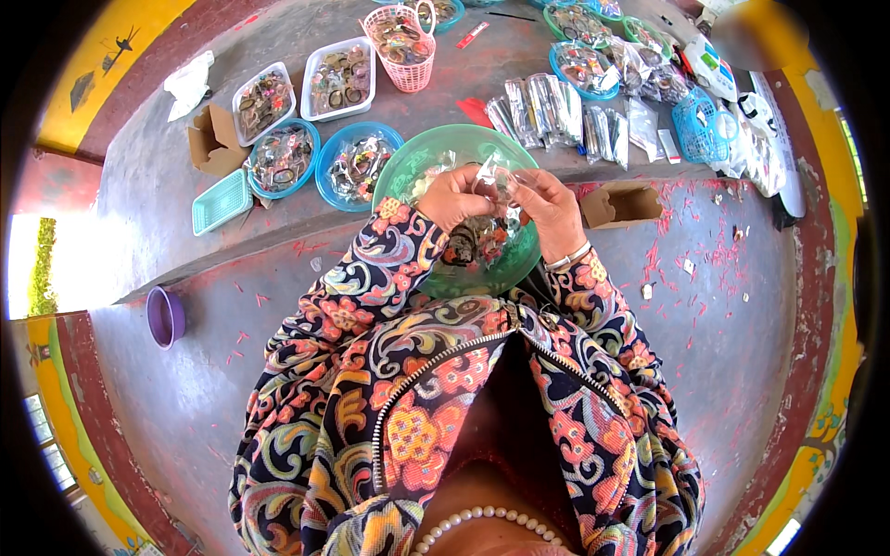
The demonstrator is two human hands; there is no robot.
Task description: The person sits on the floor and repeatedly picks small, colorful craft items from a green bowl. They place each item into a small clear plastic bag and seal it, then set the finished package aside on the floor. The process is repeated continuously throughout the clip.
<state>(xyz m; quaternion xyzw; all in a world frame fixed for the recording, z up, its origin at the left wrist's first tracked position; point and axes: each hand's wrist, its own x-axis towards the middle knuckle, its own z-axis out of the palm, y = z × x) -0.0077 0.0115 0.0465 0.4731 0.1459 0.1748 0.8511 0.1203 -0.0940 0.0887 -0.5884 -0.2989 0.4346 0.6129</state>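
Note:
Over a translucent green basin [408,162], my left hand [452,198] and my right hand [553,206] work close together on one small clear plastic bag [492,182]. Fingers and thumb of each hand pinch the bag from its two sides. Something small may be inside it, but I cannot make out what. Below the hands, the basin holds small bagged pieces and dark hair ties [460,248], some with coloured bits. My fingers hide part of the basin's contents.
Left of the basin stand two blue bowls [356,206], two white trays [339,117], a turquoise basket [222,201] and a cardboard box [215,141]. A pink basket [408,74] is behind. Packets of slim items [547,111] and a blue basket [697,126] lie right. A purple tub [166,317] sits low left.

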